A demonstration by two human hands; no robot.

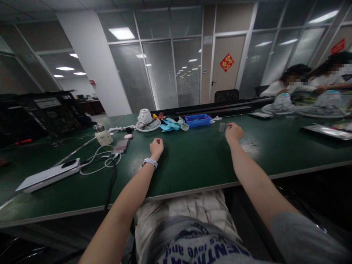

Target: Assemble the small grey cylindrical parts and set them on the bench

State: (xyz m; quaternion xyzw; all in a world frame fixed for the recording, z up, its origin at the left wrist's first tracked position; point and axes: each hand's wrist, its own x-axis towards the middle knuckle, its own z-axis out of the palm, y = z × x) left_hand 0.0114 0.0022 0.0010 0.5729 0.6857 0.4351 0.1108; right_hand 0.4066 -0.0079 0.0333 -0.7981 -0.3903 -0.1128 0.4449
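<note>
My left hand [156, 146] rests on the green table [192, 161] as a loose fist, a watch on its wrist; what it holds, if anything, is hidden. My right hand [233, 131] is stretched farther out, fingers curled in a pinch on something thin and too small to name, right beside a small grey cylinder [222, 127]. Beyond the hands lie a white fan body with its round grille [146, 121], light blue fan blades [172, 125] and a blue tray [198, 120] of small parts.
A white power strip [49, 175] with a tangle of white cables [103, 159] lies at the left, near a small white device [103, 135]. Black racks stand at far left. Two other people sit at the far right, working on fan parts [277, 104].
</note>
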